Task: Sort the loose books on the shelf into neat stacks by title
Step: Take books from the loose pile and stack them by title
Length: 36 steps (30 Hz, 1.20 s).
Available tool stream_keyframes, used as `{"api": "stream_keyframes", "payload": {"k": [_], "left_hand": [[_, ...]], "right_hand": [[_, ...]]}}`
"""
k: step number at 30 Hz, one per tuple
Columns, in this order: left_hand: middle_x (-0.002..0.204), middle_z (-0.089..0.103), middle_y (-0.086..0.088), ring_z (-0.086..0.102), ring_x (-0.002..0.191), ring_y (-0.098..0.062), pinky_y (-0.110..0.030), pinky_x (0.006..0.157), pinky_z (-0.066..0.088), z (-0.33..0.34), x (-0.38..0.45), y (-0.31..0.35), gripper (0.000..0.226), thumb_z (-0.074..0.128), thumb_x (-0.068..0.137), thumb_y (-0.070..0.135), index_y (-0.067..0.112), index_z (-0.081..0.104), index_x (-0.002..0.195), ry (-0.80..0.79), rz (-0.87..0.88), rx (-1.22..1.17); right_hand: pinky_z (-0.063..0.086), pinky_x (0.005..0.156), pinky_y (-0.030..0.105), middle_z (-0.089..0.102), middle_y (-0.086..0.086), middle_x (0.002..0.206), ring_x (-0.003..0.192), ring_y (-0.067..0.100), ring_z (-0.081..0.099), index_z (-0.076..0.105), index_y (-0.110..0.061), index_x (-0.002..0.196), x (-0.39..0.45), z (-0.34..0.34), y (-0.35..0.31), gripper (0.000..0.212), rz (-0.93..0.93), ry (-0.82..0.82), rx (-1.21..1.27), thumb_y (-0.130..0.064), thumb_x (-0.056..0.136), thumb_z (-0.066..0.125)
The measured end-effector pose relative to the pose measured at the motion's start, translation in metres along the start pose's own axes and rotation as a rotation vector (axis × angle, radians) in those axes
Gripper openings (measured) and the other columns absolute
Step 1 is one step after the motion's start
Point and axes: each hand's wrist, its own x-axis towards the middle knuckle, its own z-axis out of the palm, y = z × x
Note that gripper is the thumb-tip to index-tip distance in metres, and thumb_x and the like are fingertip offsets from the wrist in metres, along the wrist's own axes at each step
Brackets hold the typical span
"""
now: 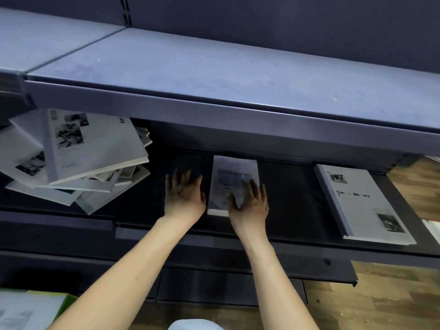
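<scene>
A white book (pixel 234 175) lies flat in the middle of the dark lower shelf (pixel 290 186). My right hand (pixel 250 203) rests on its near end with fingers spread and straight. Just left of the book, my left hand (pixel 184 191) lies flat on the shelf with its fingers straight, close to the book's left edge. A loose heap of several white books (pixel 78 158) sprawls at the left of the shelf, some tilted and overlapping. At the right lies a single white book titled "Time Memory" (pixel 364 203), flat and apart from the others.
A bare grey upper shelf (pixel 214 67) overhangs the lower one and hides its back. Wooden floor (pixel 381 301) shows at the right and below. More printed material (pixel 26 310) sits at the bottom left corner. A white edge (pixel 432 228) pokes in at the far right.
</scene>
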Motion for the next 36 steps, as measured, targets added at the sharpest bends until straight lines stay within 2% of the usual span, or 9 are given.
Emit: {"api": "stream_keyframes", "payload": {"k": [4,9,12,17,23,26,28,32,36], "left_hand": [[0.162,0.010,-0.007,0.000,0.149,-0.034,-0.054,0.120,0.001,-0.010,-0.014,-0.006,0.057,0.041,0.099,0.040,0.031,0.023,0.152,0.046,-0.042,0.027],[0.160,0.017,-0.014,0.007,0.147,-0.038,-0.055,0.118,0.008,-0.025,-0.040,-0.023,0.059,0.047,0.095,0.037,0.027,0.030,0.151,0.156,-0.101,0.068],[0.153,0.029,-0.021,0.019,0.143,-0.041,-0.057,0.116,0.015,-0.034,-0.060,-0.041,0.061,0.052,0.089,0.032,0.021,0.038,0.147,0.213,-0.194,0.079],[0.151,0.031,-0.018,0.016,0.144,-0.039,-0.058,0.116,0.009,-0.037,-0.092,-0.074,0.051,0.055,0.088,0.035,0.016,0.051,0.136,0.210,-0.321,0.134],[0.152,0.030,-0.013,0.015,0.145,-0.034,-0.058,0.117,0.006,-0.048,-0.109,-0.099,0.058,0.055,0.089,0.037,0.024,0.042,0.144,0.275,-0.407,0.126],[0.152,0.030,-0.013,0.015,0.145,-0.034,-0.058,0.117,0.008,-0.053,-0.110,-0.109,0.060,0.054,0.089,0.037,0.022,0.039,0.145,0.298,-0.433,0.103],[0.152,0.029,-0.014,0.015,0.145,-0.034,-0.057,0.118,0.009,-0.056,-0.109,-0.115,0.062,0.054,0.089,0.037,0.020,0.037,0.146,0.312,-0.443,0.080],[0.154,0.024,-0.017,0.011,0.147,-0.036,-0.055,0.118,0.009,-0.062,-0.103,-0.134,0.064,0.053,0.091,0.035,0.016,0.032,0.148,0.332,-0.449,0.017],[0.148,0.032,-0.015,0.013,0.146,-0.037,-0.053,0.118,0.013,-0.068,-0.096,-0.156,0.060,0.057,0.090,0.032,0.014,0.039,0.144,0.367,-0.407,-0.049]], "right_hand": [[-0.007,0.124,0.040,-0.003,-0.001,0.168,0.153,0.021,-0.014,0.023,-0.035,0.156,-0.003,-0.013,-0.024,0.063,-0.056,-0.153,-0.091,-0.060,0.099,0.035],[-0.008,0.124,0.040,-0.004,-0.001,0.167,0.152,0.021,-0.015,0.032,-0.038,0.153,-0.013,-0.021,-0.052,0.060,-0.107,-0.207,-0.015,-0.061,0.098,0.039],[-0.004,0.124,0.042,0.003,0.000,0.168,0.153,0.020,-0.012,0.037,-0.036,0.151,-0.020,-0.015,-0.068,0.058,-0.166,-0.221,0.039,-0.059,0.098,0.043],[0.001,0.124,0.045,0.010,0.004,0.167,0.153,0.023,-0.005,0.039,-0.034,0.151,-0.035,0.008,-0.094,0.059,-0.281,-0.298,0.073,-0.058,0.098,0.044],[0.007,0.124,0.044,0.013,0.009,0.166,0.153,0.026,0.000,0.035,-0.030,0.153,-0.046,0.021,-0.125,0.060,-0.351,-0.359,0.126,-0.053,0.098,0.046],[0.020,0.122,0.044,0.024,0.007,0.163,0.151,0.026,0.013,0.032,-0.027,0.154,-0.048,0.027,-0.136,0.061,-0.403,-0.373,0.206,-0.048,0.099,0.050],[0.025,0.117,0.039,0.030,0.005,0.159,0.147,0.024,0.022,0.031,-0.026,0.154,-0.047,0.031,-0.143,0.061,-0.422,-0.381,0.250,-0.044,0.099,0.052],[0.028,0.112,0.031,0.031,0.005,0.157,0.145,0.023,0.030,0.030,-0.024,0.154,-0.039,0.049,-0.157,0.061,-0.381,-0.381,0.329,-0.038,0.100,0.054],[0.030,0.111,0.031,0.022,0.006,0.163,0.147,0.026,0.028,0.021,-0.030,0.157,-0.025,0.064,-0.172,0.066,-0.201,-0.348,0.353,-0.043,0.100,0.051]]}}
